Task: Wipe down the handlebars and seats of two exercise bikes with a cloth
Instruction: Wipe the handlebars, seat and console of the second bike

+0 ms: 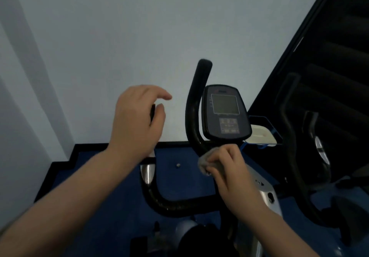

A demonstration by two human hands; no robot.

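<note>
While bike 1's handlebar (191,117) is mid-wipe, bike 2 (299,137) at the right and both seats, unseen, likely remain. Right hand (229,169) clutches the cloth (207,158) against its right bar; left hand (137,117) hovers loosely curled, gripping nothing.

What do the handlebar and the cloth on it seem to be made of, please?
The handlebar looks like black foam or rubber padding over a tube, faintly glossy. The cloth, bunched under the right hand, looks like soft grey fabric, matte and wrinkled.
</note>
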